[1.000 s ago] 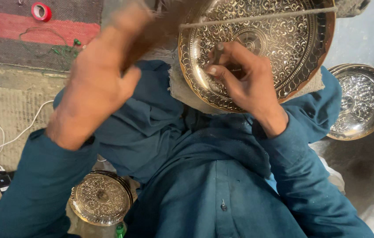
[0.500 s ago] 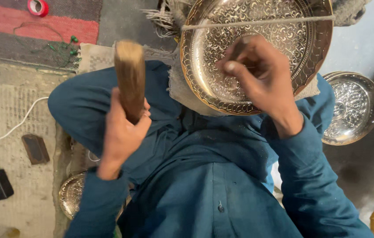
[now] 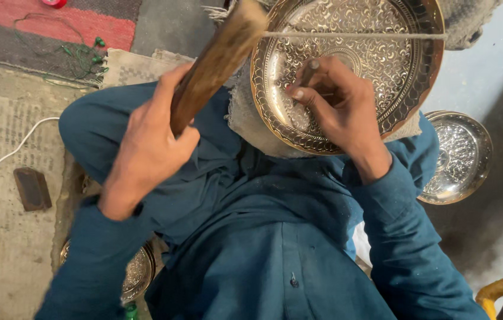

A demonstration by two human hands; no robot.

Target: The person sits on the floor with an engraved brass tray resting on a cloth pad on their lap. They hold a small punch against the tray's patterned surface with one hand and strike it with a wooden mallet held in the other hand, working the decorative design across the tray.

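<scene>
Resting under right hand (image 3: 346, 112), engraved tray (image 3: 399, 65)

Head view, steeply downward, close

Wooden mallet (image 3: 219, 62): top end blurred, cut off at upper edge. Engraved brass tray (image 3: 381, 65): rim cropped at top, centre hidden behind right hand (image 3: 337, 109). Punch (image 3: 309, 72) mostly covered by fingers. Small plate (image 3: 136, 272) half under left sleeve.

On the floor (image 3: 488, 77) lie a woven mat (image 3: 2, 195), a silver engraved plate (image 3: 458, 155) and, seemingly, a dark block (image 3: 32, 188).
</scene>
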